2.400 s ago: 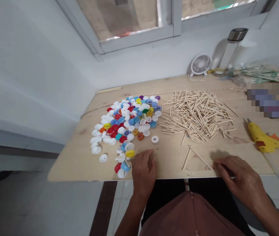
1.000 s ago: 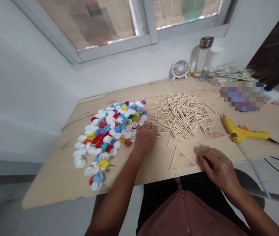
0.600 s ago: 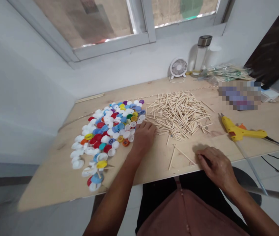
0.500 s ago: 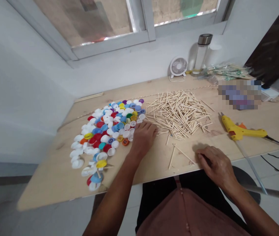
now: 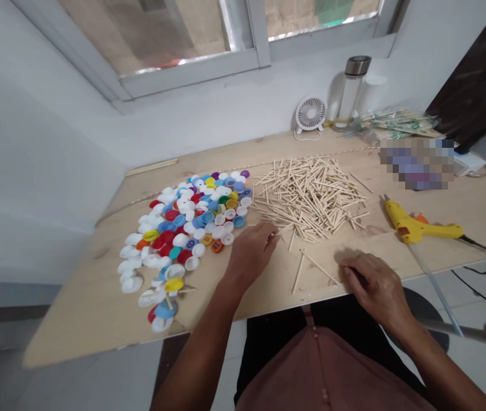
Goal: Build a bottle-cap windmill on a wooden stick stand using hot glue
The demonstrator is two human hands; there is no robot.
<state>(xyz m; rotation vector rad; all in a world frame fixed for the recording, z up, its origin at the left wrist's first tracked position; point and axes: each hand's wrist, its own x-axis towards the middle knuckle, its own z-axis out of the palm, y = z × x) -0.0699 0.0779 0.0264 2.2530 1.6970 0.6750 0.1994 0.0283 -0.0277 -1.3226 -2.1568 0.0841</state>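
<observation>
My left hand is at the near left edge of a heap of short wooden sticks, its fingers bent and pressed together. Pale stick ends lie right at its fingertips; whether one is pinched between them I cannot make out. Left of it spreads a pile of plastic bottle caps in many colours. My right hand rests near the table's front edge with curled fingers, and what they hold, if anything, is hidden. Beside it two loose sticks lie in a V. A yellow cap with sticks by it sits at the pile's near end.
A yellow glue gun with a glue stick in its back lies on the right, its cord trailing off the table. Behind stand a small white fan, a clear bottle and a plastic bag of sticks.
My left hand has moved slightly toward me from the caps to the edge of the stick heap, uncovering a blue cap. My right hand has stayed put. The view has shifted slightly.
</observation>
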